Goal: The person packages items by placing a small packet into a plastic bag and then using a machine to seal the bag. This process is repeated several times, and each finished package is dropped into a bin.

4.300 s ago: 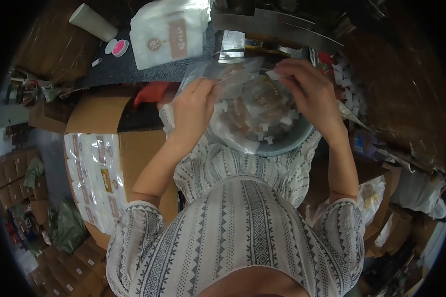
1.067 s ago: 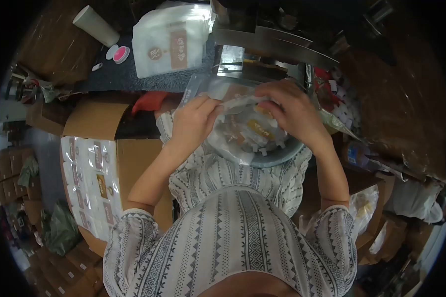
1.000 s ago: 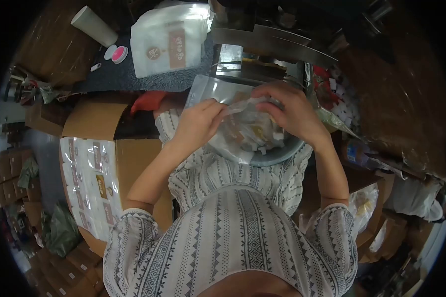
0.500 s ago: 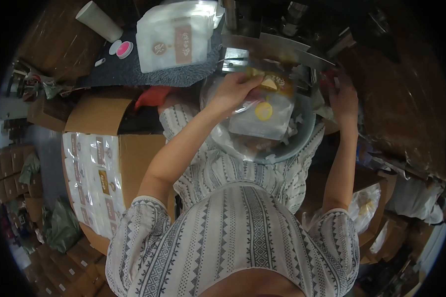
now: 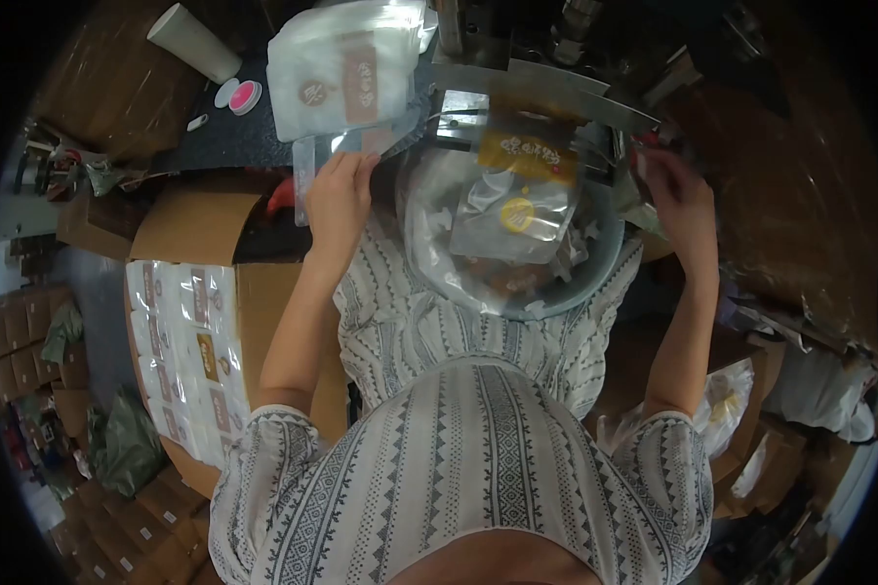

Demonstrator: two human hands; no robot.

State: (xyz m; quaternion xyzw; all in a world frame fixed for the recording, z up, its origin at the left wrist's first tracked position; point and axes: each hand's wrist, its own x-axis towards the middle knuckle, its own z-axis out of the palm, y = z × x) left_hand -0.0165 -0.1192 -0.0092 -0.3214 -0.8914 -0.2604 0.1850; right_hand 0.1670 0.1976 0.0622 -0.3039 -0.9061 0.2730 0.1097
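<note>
My left hand [image 5: 339, 200] is closed on the edge of a clear plastic bag [image 5: 304, 180], just below a stack of printed clear bags [image 5: 322, 73]. Another printed bag [image 5: 517, 210], with a gold band and a yellow round mark, hangs from the metal machine [image 5: 580, 93] over a round basin [image 5: 610, 268]. Neither hand touches that bag. At the machine's right side my right hand [image 5: 681, 200] has its fingers bent beside a small red part [image 5: 641, 146]. What those fingers hold, if anything, is hard to make out.
The basin on my lap holds small clear plastic scraps [image 5: 429, 219]. To the left stands an open cardboard box [image 5: 195, 214] packed with printed pouches [image 5: 180, 361]. A white cup [image 5: 193, 44] and a pink-filled round tub [image 5: 244, 96] sit on the dark mat at the back left.
My left hand has let go of the gold-banded bag and moved left to a clear bag below the stack. The gold-banded bag stays at the machine. My right hand has shifted slightly.
</note>
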